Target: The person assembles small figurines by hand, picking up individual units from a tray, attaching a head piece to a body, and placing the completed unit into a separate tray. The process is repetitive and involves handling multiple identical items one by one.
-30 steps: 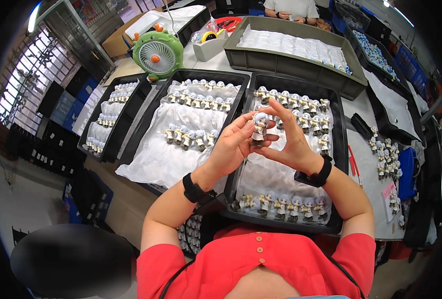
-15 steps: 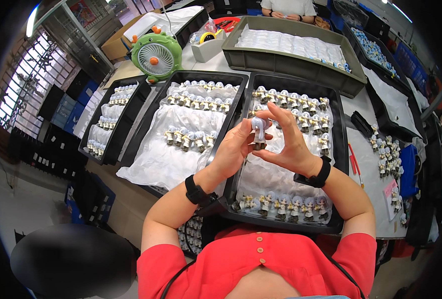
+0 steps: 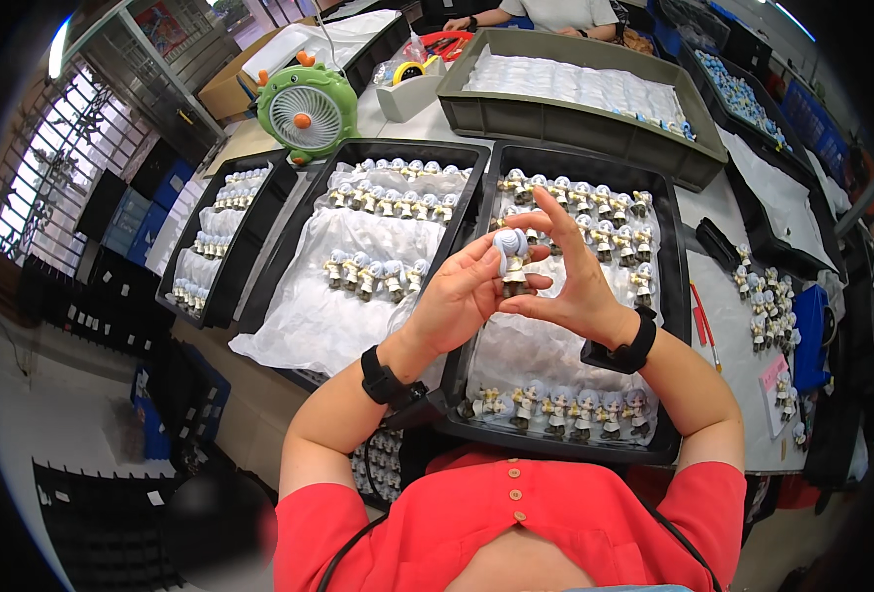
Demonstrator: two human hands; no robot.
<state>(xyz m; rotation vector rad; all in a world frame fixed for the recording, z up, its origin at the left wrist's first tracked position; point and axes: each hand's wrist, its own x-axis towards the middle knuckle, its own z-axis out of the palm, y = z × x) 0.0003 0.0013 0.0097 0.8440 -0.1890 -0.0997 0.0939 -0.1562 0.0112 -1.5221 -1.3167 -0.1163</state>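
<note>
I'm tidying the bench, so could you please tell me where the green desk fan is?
In the head view the green desk fan stands at the upper left, on the table just beyond the far ends of the two left black trays, beside a cardboard box.

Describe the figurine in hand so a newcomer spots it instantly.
Start at the black tray directly before the person, lined with rows of small figurines. Above its middle, the left hand and right hand hold one figurine between fingertips. It alone is lifted; the others stand in rows.

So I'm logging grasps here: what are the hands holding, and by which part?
One small pale-haired figurine, upright: left hand at its head and back, right hand pinching its body.
</note>
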